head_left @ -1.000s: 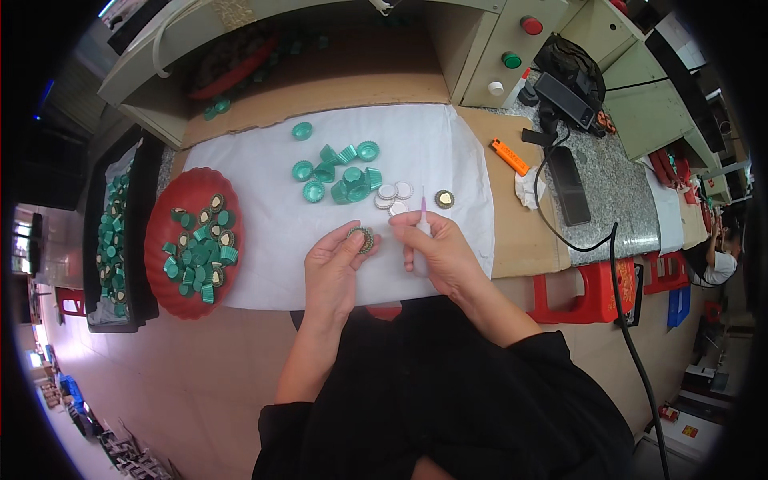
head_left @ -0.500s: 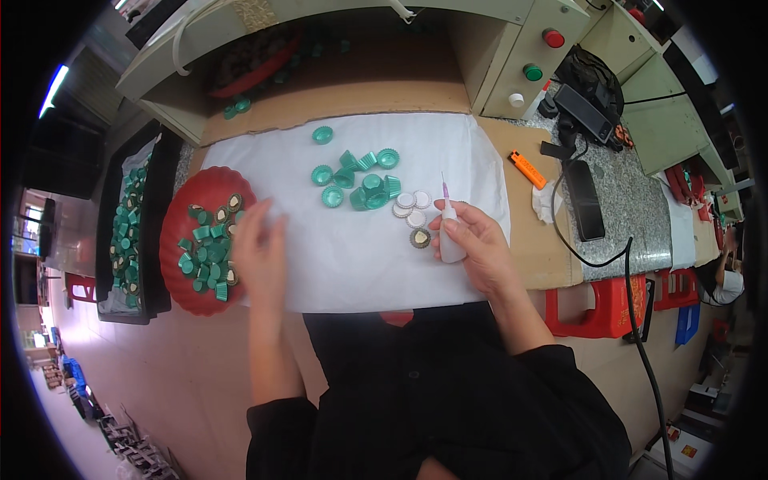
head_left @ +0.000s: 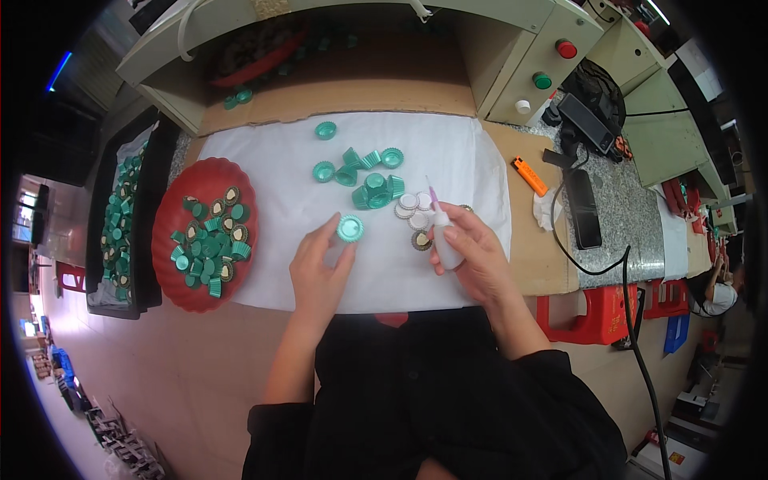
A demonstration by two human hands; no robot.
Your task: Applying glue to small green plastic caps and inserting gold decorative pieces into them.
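My left hand (head_left: 316, 276) pinches a small green fluted cup (head_left: 350, 229) between thumb and fingertips, its hollow side up, just over the white sheet (head_left: 384, 280). In my right hand (head_left: 480, 256) is a white squeeze bottle (head_left: 446, 244) with a thin needle tip, pointing up and away from me. Close to the bottle lie several white round discs (head_left: 406, 206) and a dark-rimmed cap (head_left: 420, 240) with a pale centre. Farther off on the sheet, several loose green cups (head_left: 376, 184) stand or lie tipped over.
To the left, a red scalloped plate (head_left: 168, 264) holds many green cups; beyond it a black tray (head_left: 152, 300) holds more. On the right are an orange-handled tool (head_left: 530, 176), a black phone-like slab (head_left: 586, 208) and a black cable (head_left: 632, 312). A cabinet with buttons (head_left: 542, 81) stands behind.
My left hand has moved right from beside the red plate onto the sheet and picked up a green cup. The right hand still holds the bottle, now slightly more tilted.
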